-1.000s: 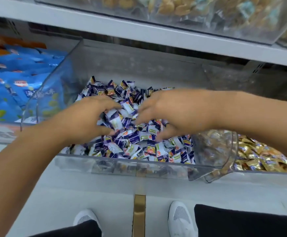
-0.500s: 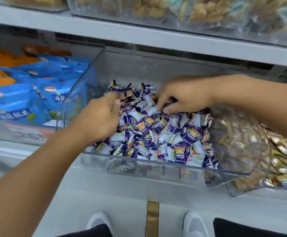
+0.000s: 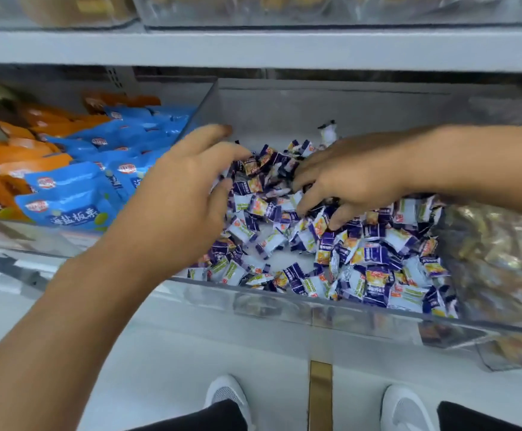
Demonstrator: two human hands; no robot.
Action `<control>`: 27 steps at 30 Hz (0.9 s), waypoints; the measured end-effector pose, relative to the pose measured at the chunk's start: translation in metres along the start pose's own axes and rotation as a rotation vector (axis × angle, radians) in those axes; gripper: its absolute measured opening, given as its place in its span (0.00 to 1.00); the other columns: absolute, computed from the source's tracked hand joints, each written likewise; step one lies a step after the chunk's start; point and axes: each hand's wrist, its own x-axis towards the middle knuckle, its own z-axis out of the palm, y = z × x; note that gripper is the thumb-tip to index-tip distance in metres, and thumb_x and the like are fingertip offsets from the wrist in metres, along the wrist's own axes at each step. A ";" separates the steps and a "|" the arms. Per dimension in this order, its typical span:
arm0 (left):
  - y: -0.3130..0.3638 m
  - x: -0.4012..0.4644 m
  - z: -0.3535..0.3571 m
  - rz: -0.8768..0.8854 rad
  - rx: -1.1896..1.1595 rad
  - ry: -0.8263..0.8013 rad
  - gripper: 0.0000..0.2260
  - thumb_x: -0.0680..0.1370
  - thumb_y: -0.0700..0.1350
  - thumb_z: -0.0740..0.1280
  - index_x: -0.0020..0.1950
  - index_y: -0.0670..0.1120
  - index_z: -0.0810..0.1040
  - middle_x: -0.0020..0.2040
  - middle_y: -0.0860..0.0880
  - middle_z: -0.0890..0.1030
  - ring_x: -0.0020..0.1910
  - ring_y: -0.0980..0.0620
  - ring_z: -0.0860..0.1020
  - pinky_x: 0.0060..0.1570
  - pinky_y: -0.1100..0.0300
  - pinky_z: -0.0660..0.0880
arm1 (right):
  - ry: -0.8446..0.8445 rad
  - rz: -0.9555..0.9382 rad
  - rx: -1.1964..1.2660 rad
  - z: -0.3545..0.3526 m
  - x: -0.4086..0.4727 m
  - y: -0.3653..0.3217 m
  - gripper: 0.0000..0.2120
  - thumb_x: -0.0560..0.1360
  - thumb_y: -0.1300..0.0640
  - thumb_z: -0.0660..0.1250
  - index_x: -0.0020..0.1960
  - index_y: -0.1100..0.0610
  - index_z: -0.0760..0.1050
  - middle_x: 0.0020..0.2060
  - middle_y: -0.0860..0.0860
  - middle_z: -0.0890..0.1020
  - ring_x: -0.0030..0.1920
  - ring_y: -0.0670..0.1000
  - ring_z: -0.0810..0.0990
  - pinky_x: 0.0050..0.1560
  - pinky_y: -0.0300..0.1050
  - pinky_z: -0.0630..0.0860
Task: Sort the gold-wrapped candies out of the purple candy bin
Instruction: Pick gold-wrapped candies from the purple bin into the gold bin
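Fingers (image 3: 222, 157) of my left hand (image 3: 178, 197) had lifted and spread apart, holding nothing, at nine o'clock of the purple candy bin (image 3: 331, 309). My right hand (image 3: 346, 178) still raked loosely curled through purple candies (image 3: 371, 256); no gold-wrapped candies surfaced, so the search went on.

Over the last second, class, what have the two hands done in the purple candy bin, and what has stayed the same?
The left hand has lifted off the purple candies and opened, fingers spread above the heap. The right hand stays in the heap, fingers curled down among the wrappers; whether it holds one cannot be told. A bare patch of bin floor now shows. No gold candy has come out; the gold candies remain next door.
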 end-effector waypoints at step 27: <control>-0.042 0.000 -0.011 -0.073 -0.005 -0.143 0.19 0.81 0.38 0.59 0.68 0.54 0.75 0.77 0.51 0.65 0.78 0.54 0.57 0.69 0.71 0.52 | 0.326 -0.494 0.324 -0.024 0.073 -0.079 0.23 0.80 0.57 0.62 0.75 0.48 0.67 0.69 0.46 0.71 0.67 0.50 0.68 0.67 0.47 0.67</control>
